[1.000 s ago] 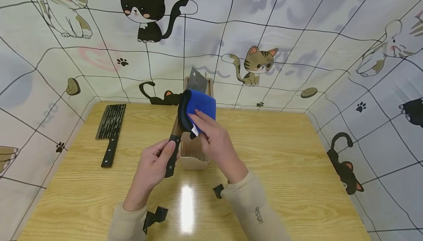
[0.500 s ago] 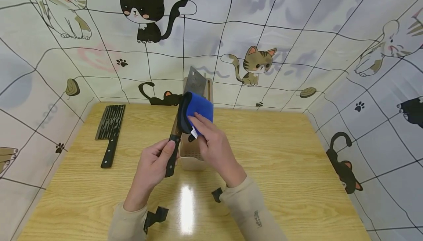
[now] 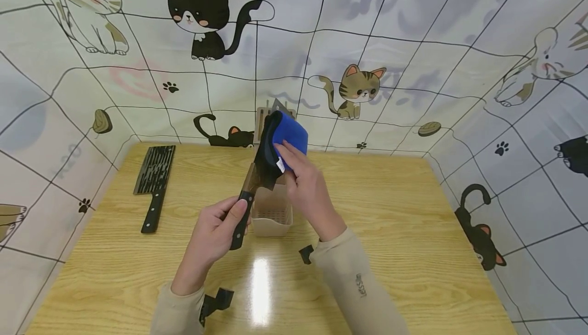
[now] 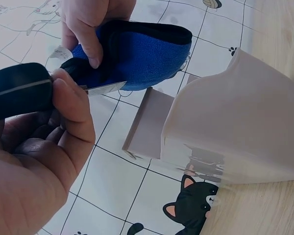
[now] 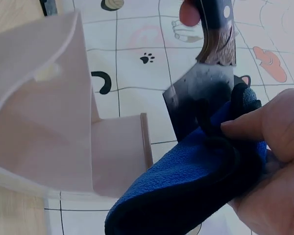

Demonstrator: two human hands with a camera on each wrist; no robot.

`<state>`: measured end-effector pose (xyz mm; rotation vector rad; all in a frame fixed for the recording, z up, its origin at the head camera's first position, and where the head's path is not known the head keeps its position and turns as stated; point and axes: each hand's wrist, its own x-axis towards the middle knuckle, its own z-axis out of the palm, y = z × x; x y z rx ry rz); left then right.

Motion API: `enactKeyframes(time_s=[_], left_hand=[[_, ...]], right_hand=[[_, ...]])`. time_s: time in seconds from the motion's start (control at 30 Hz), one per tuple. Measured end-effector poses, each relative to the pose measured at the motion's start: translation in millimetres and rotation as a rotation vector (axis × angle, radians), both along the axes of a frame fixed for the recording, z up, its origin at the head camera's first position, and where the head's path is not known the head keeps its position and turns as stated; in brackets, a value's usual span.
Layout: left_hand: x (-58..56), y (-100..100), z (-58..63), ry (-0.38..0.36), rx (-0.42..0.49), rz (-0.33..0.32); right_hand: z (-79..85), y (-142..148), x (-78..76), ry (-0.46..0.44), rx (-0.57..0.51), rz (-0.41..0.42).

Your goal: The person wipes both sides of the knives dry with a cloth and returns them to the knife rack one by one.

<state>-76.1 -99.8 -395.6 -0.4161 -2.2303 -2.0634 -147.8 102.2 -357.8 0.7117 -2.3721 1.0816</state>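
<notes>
— Left hand (image 3: 213, 233): holding what?

— Curled round the black, riveted handle (image 3: 241, 222) of a broad, dull-grey metal cleaver (image 3: 250, 177), with the thumb on its upper side.

— And lying how, relative to that hand?

— Held aslant above a pale wood-grain desk (image 3: 390, 233), with the handle's butt jutting below the palm towards the person and the blade (image 5: 201, 93) reaching away, up and to the right.

— Right hand (image 3: 310, 189)?

— Pinching a folded, bright-blue, fleecy cloth (image 3: 294, 133) with black edging and a small white tag (image 3: 280, 165), pressed against the blade, apart from the left hand.

— Blade much covered?

— Mostly, from the head view. Bare at the far tip and by the handle. Clearer from the right wrist, with a stretch of metal exposed between handle and cloth. Wrapped on both faces? Impossible to tell.

— Behind all that?

— Pale beige plastic holder (image 3: 271, 229), on the desk, partly hidden by cloth and cleaver.

— Over to the left?

— Second, black-handled cleaver (image 3: 153, 171) with a streaked black-and-silver blade, flat on the desk, well apart from both hands.
</notes>
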Motion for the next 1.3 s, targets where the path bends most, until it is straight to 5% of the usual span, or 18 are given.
enactKeyframes(time_s=[0.43,0.97,1.3], left_hand=[[0.0,-1,-0.3,0.01,-0.039,-0.021],[-1.1,-3,3.8,-0.076,-0.096,0.022],[-1.3,-11,4.3,0.105,-0.225,0.182]], right_hand=[[5.1,9,-28.0,-0.013,-0.028,-0.057],[-8.9,4,-7.4,-0.053,-0.058,-0.005],[-17.0,14,2.4,-0.054,-0.097,-0.011]])
